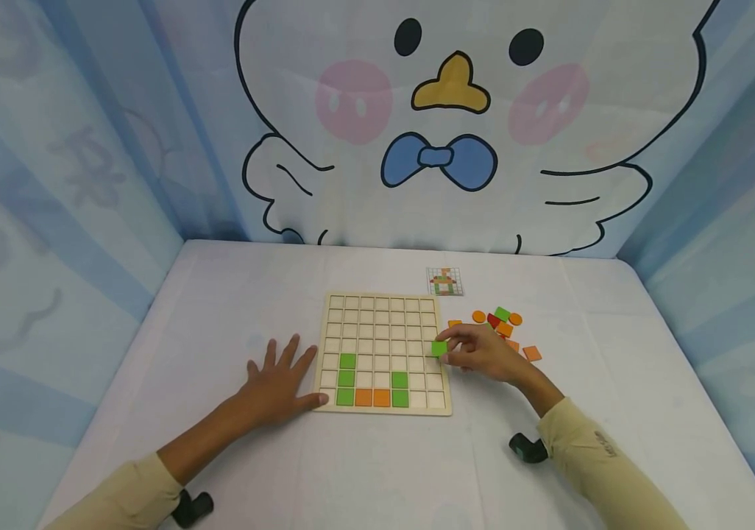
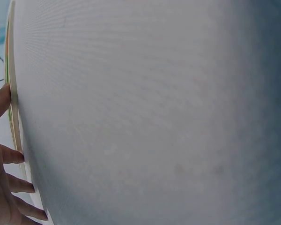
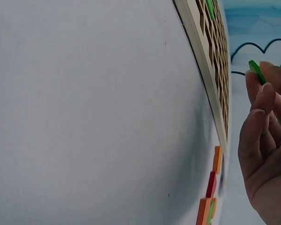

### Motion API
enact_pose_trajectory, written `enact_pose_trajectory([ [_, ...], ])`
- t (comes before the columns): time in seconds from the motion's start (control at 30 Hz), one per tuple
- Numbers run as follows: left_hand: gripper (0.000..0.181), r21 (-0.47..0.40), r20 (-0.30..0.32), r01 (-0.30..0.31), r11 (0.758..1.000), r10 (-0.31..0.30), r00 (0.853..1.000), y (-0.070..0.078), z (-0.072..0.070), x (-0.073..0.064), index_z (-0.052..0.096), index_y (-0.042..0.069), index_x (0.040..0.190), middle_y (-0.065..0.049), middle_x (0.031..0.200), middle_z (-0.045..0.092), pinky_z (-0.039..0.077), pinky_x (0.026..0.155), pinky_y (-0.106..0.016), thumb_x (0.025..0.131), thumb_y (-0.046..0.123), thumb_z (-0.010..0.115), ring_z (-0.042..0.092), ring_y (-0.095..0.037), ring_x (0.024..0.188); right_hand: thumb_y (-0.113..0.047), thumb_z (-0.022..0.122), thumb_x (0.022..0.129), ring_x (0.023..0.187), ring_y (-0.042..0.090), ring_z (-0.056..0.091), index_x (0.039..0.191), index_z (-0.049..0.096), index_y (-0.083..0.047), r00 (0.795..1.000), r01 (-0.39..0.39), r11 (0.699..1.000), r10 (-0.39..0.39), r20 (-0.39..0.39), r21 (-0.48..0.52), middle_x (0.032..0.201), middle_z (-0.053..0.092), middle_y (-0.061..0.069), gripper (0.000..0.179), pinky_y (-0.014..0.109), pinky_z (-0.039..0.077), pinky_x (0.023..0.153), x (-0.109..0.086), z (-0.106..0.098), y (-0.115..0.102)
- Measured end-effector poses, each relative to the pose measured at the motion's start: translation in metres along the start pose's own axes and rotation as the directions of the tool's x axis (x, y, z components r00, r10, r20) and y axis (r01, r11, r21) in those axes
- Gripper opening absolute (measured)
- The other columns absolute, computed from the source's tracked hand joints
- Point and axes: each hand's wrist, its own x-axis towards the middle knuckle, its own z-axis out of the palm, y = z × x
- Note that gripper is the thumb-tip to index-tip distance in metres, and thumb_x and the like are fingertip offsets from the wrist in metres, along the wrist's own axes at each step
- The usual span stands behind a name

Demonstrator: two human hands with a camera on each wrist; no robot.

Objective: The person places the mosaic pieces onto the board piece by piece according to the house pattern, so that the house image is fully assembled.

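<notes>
- We look into a small curtained booth (image 1: 735,184), a play nook by its look; home or studio, we cannot tell.
- We see a cartoon-bird curtain (image 1: 444,217) behind and a pale blue printed side curtain (image 1: 53,199) at left.
- Before us, a white table (image 1: 252,294) bears a wooden grid board (image 1: 380,331), coloured tiles (image 1: 532,353) and a pattern card (image 1: 444,281).

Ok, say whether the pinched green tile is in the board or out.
Out: the right hand pinches the green square tile, clear of the grid board in the right wrist view.
</notes>
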Motion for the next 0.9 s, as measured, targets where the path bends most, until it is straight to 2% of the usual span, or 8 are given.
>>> enact_pose_trajectory([
  [0.23,0.092,0.000,-0.004,0.009,1.000,-0.009,1.000,-0.001,0.001,0.000,0.032,0.012,0.158,-0.025,0.166,0.015,0.019,0.100,-0.086,0.088,0.061,0.065,0.009,-0.062,0.146,-0.008,0.075,0.088,0.062,0.012,0.056,0.118,0.068,-0.003,1.000,0.012,1.000,-0.012,0.014,0.006,0.094,0.061,0.009,0.031,0.025,0.053,0.061,0.009,0.013,-0.002],
  [0.47,0.092,0.004,-0.003,0.010,1.000,-0.010,1.000,-0.003,0.002,0.002,0.032,0.013,0.158,-0.025,0.166,0.015,0.019,0.100,-0.086,0.088,0.061,0.066,0.009,-0.062,0.146,-0.014,0.079,0.086,0.067,0.014,0.059,0.113,0.070,-0.006,0.999,0.035,0.996,-0.036,-0.009,-0.076,0.089,0.066,0.006,0.029,0.022,0.051,0.062,0.018,0.027,-0.004],
  [0.67,0.092,0.000,-0.004,0.012,1.000,-0.012,1.000,-0.003,0.002,0.003,0.031,0.013,0.158,-0.024,0.166,0.014,0.018,0.100,-0.086,0.088,0.062,0.065,0.008,-0.061,0.147,-0.019,0.080,0.086,0.070,0.014,0.057,0.110,0.070,-0.009,0.999,0.036,0.990,-0.037,-0.007,-0.133,0.086,0.065,0.001,0.028,0.022,0.047,0.064,0.023,0.036,-0.008],
  [0.9,0.092,0.001,0.003,0.013,1.000,-0.013,1.000,-0.002,0.001,0.002,0.032,0.013,0.158,-0.024,0.166,0.015,0.019,0.100,-0.086,0.088,0.061,0.066,0.008,-0.061,0.147,-0.018,0.080,0.086,0.068,0.013,0.054,0.109,0.071,-0.009,1.000,0.015,0.990,-0.018,-0.018,-0.142,0.084,0.064,0.000,0.027,0.022,0.045,0.062,0.025,0.040,-0.011],
])
